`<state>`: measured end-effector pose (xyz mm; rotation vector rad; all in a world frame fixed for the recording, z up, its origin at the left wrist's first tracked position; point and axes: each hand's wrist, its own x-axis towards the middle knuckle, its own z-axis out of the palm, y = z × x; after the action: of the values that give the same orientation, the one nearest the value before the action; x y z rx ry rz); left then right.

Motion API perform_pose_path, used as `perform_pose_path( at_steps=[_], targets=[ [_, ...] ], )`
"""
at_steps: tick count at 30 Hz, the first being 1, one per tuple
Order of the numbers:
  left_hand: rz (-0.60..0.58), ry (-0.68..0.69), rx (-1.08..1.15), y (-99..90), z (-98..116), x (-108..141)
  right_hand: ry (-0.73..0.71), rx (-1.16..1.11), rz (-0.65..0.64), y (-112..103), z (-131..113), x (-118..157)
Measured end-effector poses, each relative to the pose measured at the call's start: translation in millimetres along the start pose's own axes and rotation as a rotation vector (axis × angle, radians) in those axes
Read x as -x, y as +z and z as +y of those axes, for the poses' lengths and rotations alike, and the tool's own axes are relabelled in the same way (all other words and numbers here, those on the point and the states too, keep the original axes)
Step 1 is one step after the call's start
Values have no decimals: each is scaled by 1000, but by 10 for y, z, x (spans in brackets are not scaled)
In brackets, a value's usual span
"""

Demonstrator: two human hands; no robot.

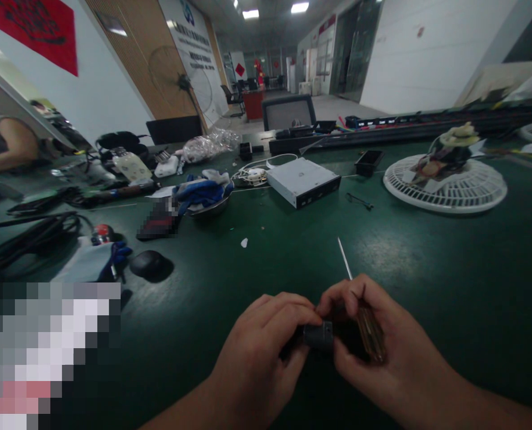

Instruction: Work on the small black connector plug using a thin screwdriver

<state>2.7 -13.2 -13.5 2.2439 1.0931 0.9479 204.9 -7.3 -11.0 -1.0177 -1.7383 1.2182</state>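
Close to me over the green table, my left hand (270, 340) is closed around a small black block-shaped part (318, 335). Its fingers cover much of that part, so I cannot tell its exact kind. My right hand (382, 334) grips a screwdriver with an amber see-through handle (371, 334) against the palm. The thin metal shaft (345, 258) points up and away, apart from the black part. The right thumb and fingertips are at the right side of the black part, touching or nearly touching it.
Ahead lie an optical disc drive (304, 179), a small wrench-like tool (359, 202) and a white fan grille with a motor (445, 185). On the left are a black mouse (149, 264), a bowl with blue-white gloves (205, 194) and cables (28, 239). Another person's arm (15, 140) shows far left.
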Motion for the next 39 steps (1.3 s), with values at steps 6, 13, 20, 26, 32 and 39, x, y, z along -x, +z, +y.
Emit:
perform_pose_path(
  at_steps=[6, 13, 20, 26, 32, 39],
  targets=[
    [35, -9, 33, 11, -3, -17, 81, 34, 132, -6, 10, -20],
    [17, 3, -14, 7, 32, -5, 97, 17, 142, 1, 35, -31],
    [2, 20, -5, -52, 4, 56, 102, -27, 137, 51, -20, -48],
    [9, 14, -5, -137, 18, 99, -4, 123, 97, 101, -30, -20],
    [30, 21, 28, -175, 49, 116, -103, 226, 110, 99, -35, -15],
    [42, 4, 55, -146, 27, 109, -110, 145, 145, 113, -73, -14]
  ],
)
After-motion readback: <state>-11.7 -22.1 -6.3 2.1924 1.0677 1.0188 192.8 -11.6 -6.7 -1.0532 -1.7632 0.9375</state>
